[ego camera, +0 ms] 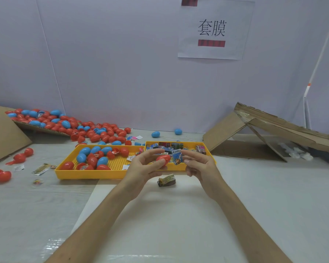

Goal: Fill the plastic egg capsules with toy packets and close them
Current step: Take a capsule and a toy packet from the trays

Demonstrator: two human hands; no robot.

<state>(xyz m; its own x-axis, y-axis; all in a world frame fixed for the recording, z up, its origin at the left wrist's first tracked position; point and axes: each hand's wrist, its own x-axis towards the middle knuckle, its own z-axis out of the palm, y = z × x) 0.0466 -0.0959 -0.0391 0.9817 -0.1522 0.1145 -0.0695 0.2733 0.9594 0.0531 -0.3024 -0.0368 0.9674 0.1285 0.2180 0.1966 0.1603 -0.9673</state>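
Holding a red egg (163, 159) between thumb and fingertips, our left hand (140, 166) keeps it above the near rim of 2 yellow trays. Our right hand (199, 165) pinches a blue toy packet (177, 157) at 3 o'clock of the egg, nearly touching it. We cannot tell whether the egg is open. We judge the shell light, stiff and slick, best gripped round its widest part with the seam left free. The packet looks soft and crinkly, so pinching 1 corner should let it fold inside. A spare packet (166, 180) lies on the table at 6 o'clock, more eggs fill the left tray (91, 174) at 9 o'clock, and packets fill the right tray (177, 167) at 12 o'clock
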